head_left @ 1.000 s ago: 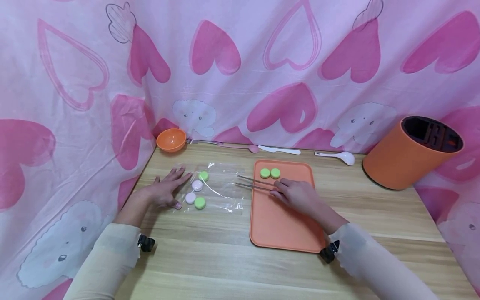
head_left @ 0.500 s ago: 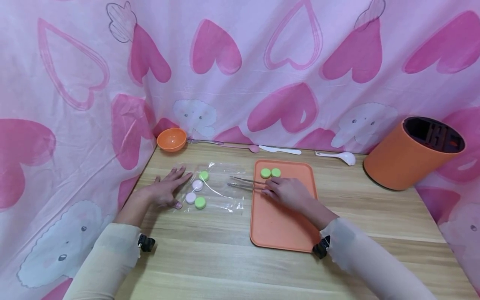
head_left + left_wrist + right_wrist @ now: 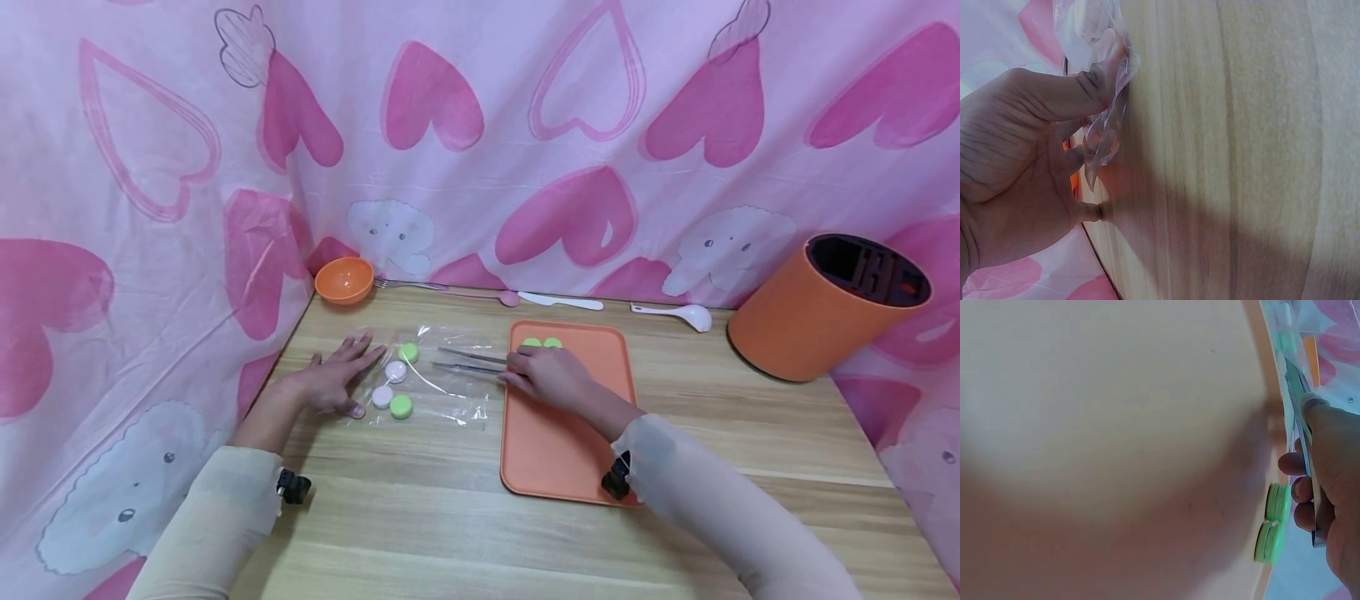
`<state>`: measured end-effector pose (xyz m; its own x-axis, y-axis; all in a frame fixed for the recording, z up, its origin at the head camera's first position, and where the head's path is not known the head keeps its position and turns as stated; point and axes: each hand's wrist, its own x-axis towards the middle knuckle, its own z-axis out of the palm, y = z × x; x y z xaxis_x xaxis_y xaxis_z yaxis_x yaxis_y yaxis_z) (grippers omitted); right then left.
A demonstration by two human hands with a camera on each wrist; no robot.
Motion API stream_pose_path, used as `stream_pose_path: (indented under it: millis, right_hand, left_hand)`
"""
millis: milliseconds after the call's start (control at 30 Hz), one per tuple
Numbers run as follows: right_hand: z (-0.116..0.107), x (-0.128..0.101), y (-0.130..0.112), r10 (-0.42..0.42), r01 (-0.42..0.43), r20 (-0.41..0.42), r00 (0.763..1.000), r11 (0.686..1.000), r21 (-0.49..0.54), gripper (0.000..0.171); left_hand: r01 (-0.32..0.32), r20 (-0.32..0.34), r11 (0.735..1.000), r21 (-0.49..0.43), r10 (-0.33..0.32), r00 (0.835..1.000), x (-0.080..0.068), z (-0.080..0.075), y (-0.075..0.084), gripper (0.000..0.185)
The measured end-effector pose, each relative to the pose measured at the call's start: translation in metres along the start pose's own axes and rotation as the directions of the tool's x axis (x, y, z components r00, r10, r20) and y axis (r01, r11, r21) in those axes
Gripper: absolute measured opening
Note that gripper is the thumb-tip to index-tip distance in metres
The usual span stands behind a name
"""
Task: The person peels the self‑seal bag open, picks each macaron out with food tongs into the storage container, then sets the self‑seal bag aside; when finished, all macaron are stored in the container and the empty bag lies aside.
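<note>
My left hand (image 3: 332, 385) lies with fingers spread over the left edge of a clear plastic bag (image 3: 457, 387); in the left wrist view its thumb (image 3: 1094, 84) presses the film. Inside the bag are two green macarons (image 3: 401, 407) and two pale lilac macarons (image 3: 395, 372). My right hand (image 3: 551, 377) grips long metal tongs (image 3: 472, 360) above the tray's left side. The tongs' parted tips reach over the bag, right of the upper green macaron, with nothing between them. Two more green macarons (image 3: 1275, 522) sit at the tray's far end, partly hidden by my right hand in the head view.
An orange tray (image 3: 555, 467) lies right of the bag. Along the back stand an orange bowl (image 3: 344, 281), a fork (image 3: 408, 284), a pink spoon (image 3: 508, 297), a white knife (image 3: 561, 301) and a white ladle (image 3: 693, 317). An orange knife block (image 3: 795, 317) stands at right.
My right hand and the tongs have moved left, from over the tray toward the macarons in the bag. My left hand stays in place on the bag.
</note>
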<state>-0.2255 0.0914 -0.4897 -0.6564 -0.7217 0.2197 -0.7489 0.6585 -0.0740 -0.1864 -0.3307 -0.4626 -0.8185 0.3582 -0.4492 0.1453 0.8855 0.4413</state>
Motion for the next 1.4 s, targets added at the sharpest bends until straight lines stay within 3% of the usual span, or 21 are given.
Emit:
stream_pose_path:
  millis: [367,800,1000,1400]
  right_hand:
    - [0.0,0.025,-0.013,-0.043,0.043,0.034,0.998,0.999,0.018,0.03]
    - [0.001,0.038,-0.021,-0.045,0.045,0.051,0.998,0.999,-0.001,0.034]
    - [0.001,0.04,-0.023,-0.029,0.029,0.073,0.997,1.0,-0.001,0.036]
    - [-0.003,0.029,-0.01,-0.018,0.02,0.037,0.999,0.999,-0.037,0.034]
  left_hand:
    - [0.009,-0.009,1.0,0.007,-0.009,1.0,0.0,0.0,-0.001,0.118]
    - [0.015,-0.006,1.0,0.01,-0.015,1.0,0.002,0.001,-0.001,0.118]
    - [0.015,0.0,1.0,0.002,-0.015,1.0,0.001,0.0,0.001,0.117]
    - [0.009,-0.008,1.0,0.009,-0.009,1.0,0.0,0.0,0.001,0.119]
